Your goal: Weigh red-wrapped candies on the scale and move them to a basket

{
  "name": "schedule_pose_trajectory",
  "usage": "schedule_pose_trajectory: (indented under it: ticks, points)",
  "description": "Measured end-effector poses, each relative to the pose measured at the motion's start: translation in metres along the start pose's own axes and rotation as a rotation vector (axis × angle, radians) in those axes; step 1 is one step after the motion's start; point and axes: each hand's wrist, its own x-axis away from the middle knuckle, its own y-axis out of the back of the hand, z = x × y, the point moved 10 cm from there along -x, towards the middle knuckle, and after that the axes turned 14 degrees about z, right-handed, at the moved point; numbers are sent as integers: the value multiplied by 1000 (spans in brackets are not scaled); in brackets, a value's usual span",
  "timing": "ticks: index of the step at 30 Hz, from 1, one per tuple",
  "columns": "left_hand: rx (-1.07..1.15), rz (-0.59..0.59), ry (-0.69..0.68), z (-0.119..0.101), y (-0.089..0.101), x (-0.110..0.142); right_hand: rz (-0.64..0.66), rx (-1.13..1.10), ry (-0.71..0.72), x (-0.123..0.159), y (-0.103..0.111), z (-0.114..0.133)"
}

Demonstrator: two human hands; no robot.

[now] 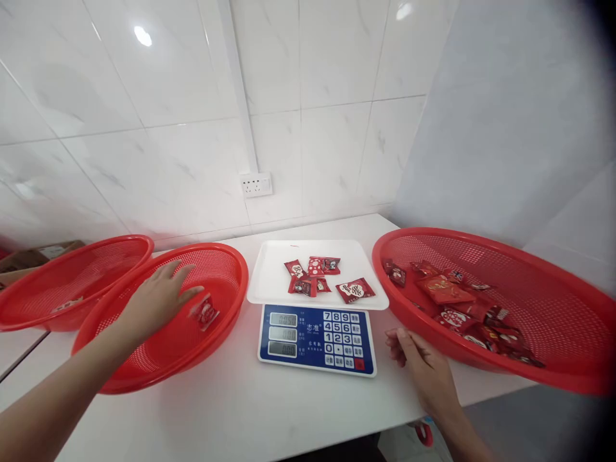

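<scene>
Left of the scale (315, 340), the left hand (154, 298) hangs over a red basket (149, 360), grip released with fingers spread; a red packet (206, 313) is inside that basket, just beside the thumb. Right of the scale, the right hand (426, 369) has curled fingers; whether its grip holds anything, I cannot tell. Red-wrapped pieces (355, 290) lie atop the scale.

The air above the white tray (269, 271) is open, with the tiled wall (327, 167) closing it off behind. A low sideways slide is blocked: the rim of the middle basket (243, 279) stands close on the left, the right basket (450, 346) on the right. The right hand (421, 362) takes up room (a tapering gap) beside the scale (291, 367); the tabletop (231, 404) in front offers passage.
</scene>
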Motion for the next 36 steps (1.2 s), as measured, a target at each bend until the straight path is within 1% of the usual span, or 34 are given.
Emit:
schedule_pose_trajectory:
  ticks: [1,3,6,8,9,10,11,12,14,17,19,21,22,24,25,26,27,28,29,31,32,33,35,36]
  points:
    - [-81,8,-65,-12,-10,-4,-6,-19,-21,-1,2,-9]
    - [-144,59,-213,-49,-31,-9,1,-36,-39,-3,1,-17]
    - [-114,152,-459,-125,-58,-12,49,2,-35,-3,-6,-13]
    - [-145,249,-637,-175,-78,-9,73,49,-31,-2,-10,-7]
    - [-169,278,-688,-192,-86,-9,76,66,-28,-2,-11,-4]
    - [-189,300,-716,-205,-93,-11,76,79,-27,-1,-12,-3]
    - [-202,312,-724,-213,-99,-13,75,86,-28,0,-12,-2]
    - [-208,320,-722,-217,-104,-17,75,90,-30,0,-12,-2]
    - [-196,340,-719,-219,-112,-22,84,98,-31,0,-13,-3]
    - [-151,373,-714,-214,-116,-23,109,127,-24,-1,-15,-3]
    - [-98,379,-685,-207,-113,-22,118,150,-12,-2,-16,-2]
    - [-28,370,-642,-201,-105,-17,84,171,8,1,-12,1]
    - [4,361,-623,-199,-100,-12,53,187,36,5,-9,5]
    - [107,372,-585,-197,-93,5,22,233,143,15,-10,20]
    - [177,408,-570,-198,-92,17,45,253,219,22,-16,32]
    - [259,466,-563,-201,-94,32,99,265,306,29,-27,45]
    - [343,540,-565,-205,-98,48,182,271,395,37,-41,59]
    - [393,621,-597,-212,-105,66,278,278,476,45,-57,73]
    - [431,674,-638,-218,-110,82,368,290,545,54,-72,87]
    - [502,700,-671,-223,-118,104,496,349,630,68,-98,107]
    - [566,691,-639,-220,-122,107,525,381,645,72,-105,113]
    - [656,689,-578,-214,-128,107,531,404,648,75,-110,118]
    - [895,730,-444,-200,-143,105,514,417,635,76,-112,123]
    - [1012,767,-399,-195,-150,105,514,418,631,76,-112,124]
